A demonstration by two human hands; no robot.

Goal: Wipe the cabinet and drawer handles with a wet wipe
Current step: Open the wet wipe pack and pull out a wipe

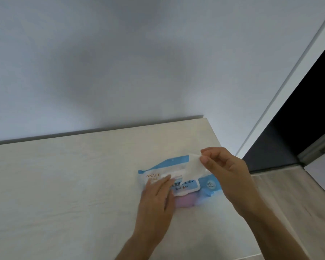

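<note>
A blue and white pack of wet wipes [208,182] lies on the pale wooden cabinet top [73,184], near its right end. My left hand [156,194] presses flat on the pack's left part with straight fingers. My right hand [225,166] pinches the upper corner of a white wet wipe [194,167] between thumb and forefinger. The wipe stands partly out of the pack's opening, its lower part still in the pack. The pack's flap [186,186] is folded back toward me. No cabinet or drawer handles are in view.
A plain white wall [120,62] rises behind the cabinet top. To the right is a white door frame [289,81] with a dark opening [308,109] beyond it, and wood-look floor [289,203] below the cabinet's right edge.
</note>
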